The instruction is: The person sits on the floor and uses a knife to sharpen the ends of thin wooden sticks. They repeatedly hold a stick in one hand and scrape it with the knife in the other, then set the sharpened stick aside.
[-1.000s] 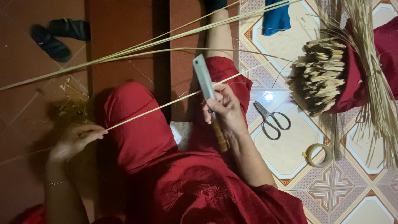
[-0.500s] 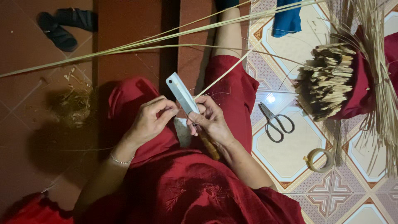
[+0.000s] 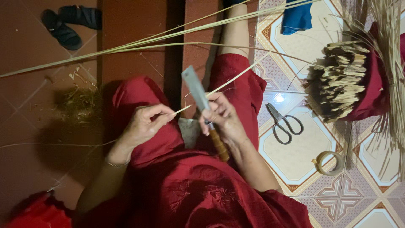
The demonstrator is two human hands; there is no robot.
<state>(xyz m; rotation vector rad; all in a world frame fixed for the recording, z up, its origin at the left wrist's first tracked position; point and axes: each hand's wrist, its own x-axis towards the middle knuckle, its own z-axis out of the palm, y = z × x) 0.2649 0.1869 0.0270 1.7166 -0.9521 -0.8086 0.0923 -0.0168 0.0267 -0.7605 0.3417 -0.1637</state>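
My right hand [image 3: 222, 119] grips a knife [image 3: 197, 92] with a flat grey blade and a brown wooden handle [image 3: 219, 145], blade pointing up and away. My left hand [image 3: 145, 123] pinches the near end of a thin pale bamboo strip [image 3: 236, 77], which runs up to the right past the blade. Both hands hover over my lap, which is covered in red cloth [image 3: 185, 185]. The strip passes between the fingers of my right hand and the blade.
Long green-yellow stalks [image 3: 147, 40] cross the floor above my knees. A bundle of cut strips wrapped in red cloth [image 3: 350, 80] lies at right, with black scissors [image 3: 283, 122] and a tape roll [image 3: 329, 163] on the patterned tiles. Black sandals [image 3: 69, 23] and shavings [image 3: 82, 103] lie at left.
My left hand came in from far left to the knife, then slid back left along the strip. The knife stayed upright in my right hand.
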